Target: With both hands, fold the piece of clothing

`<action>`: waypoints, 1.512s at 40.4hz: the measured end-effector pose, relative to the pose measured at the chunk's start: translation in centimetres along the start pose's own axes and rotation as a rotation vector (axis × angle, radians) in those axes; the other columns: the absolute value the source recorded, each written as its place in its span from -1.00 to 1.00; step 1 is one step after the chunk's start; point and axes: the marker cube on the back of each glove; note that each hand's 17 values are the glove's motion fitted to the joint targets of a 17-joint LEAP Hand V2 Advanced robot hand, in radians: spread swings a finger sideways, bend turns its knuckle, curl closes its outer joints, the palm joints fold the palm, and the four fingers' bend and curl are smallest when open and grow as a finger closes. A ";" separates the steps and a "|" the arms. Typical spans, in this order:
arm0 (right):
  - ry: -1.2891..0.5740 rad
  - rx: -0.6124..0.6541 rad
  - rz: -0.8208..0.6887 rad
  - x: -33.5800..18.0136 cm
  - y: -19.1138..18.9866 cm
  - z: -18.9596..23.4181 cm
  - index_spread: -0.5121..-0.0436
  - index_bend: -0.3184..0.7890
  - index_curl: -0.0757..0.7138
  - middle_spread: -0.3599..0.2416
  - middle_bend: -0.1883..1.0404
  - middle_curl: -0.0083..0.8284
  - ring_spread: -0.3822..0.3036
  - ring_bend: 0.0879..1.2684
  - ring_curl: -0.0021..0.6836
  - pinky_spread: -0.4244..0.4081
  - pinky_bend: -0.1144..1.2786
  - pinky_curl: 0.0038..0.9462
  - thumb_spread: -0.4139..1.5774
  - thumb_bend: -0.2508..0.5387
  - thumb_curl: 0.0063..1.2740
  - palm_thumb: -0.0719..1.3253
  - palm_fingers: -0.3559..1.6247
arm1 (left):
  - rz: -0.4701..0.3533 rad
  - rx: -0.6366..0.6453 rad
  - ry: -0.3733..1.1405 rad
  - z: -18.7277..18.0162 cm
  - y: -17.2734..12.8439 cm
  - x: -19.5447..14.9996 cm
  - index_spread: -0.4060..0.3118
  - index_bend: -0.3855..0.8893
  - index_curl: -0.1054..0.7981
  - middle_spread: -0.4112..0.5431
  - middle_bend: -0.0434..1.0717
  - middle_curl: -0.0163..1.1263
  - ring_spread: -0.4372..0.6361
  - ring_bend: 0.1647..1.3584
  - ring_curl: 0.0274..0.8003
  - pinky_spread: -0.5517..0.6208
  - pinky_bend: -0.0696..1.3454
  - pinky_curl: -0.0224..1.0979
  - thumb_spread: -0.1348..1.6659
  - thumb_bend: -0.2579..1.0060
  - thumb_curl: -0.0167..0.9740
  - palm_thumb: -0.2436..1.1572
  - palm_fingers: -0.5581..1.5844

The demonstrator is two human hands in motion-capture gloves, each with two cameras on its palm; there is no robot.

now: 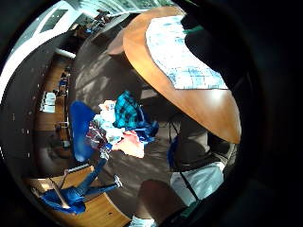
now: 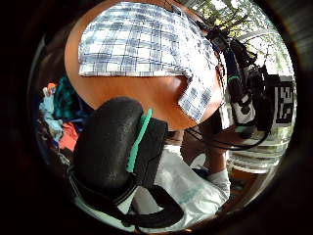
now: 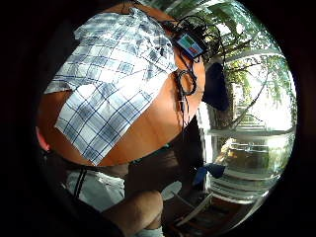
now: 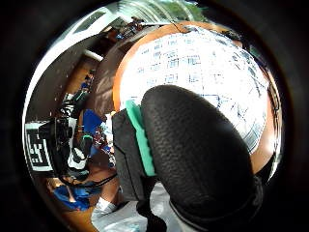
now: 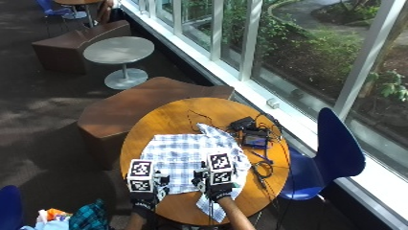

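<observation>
A blue and white checked shirt [image 5: 185, 155] lies spread flat on the round wooden table [image 5: 165, 120], one sleeve [image 5: 213, 208] reaching the near edge. My left hand [image 5: 145, 188] hovers over the shirt's near left corner. The right hand [image 5: 218, 182] hovers over its near right part. Both palms are well above the cloth and hold nothing. The shirt [image 2: 142, 41] shows whole in the left thumb side palm view, beyond my bare thumb pad [image 2: 110, 142]. The right thumb pad [image 4: 198, 150] hides part of the shirt [image 4: 207, 63].
Small electronic devices with black cables [image 5: 255, 139] lie on the table's right side beside the shirt. A blue chair [image 5: 334, 153] stands to the right. A pile of coloured clothes [image 5: 70, 218] lies on the floor at near left. Brown benches [image 5: 153, 96] stand behind the table.
</observation>
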 end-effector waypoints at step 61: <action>-0.135 0.214 0.028 8.0 -0.6 7.5 -0.16 0.07 0.07 -0.37 -0.33 -0.21 -0.53 -0.43 -0.16 -0.31 -0.19 -0.32 0.66 0.24 -0.41 0.30 0.48 | -0.016 0.533 -0.063 9.2 -6.7 -1.0 -0.59 0.09 0.01 -0.63 -0.44 -0.30 -0.61 -0.37 -0.32 -0.30 -0.22 -0.44 0.56 -0.36 -0.34 0.08 0.54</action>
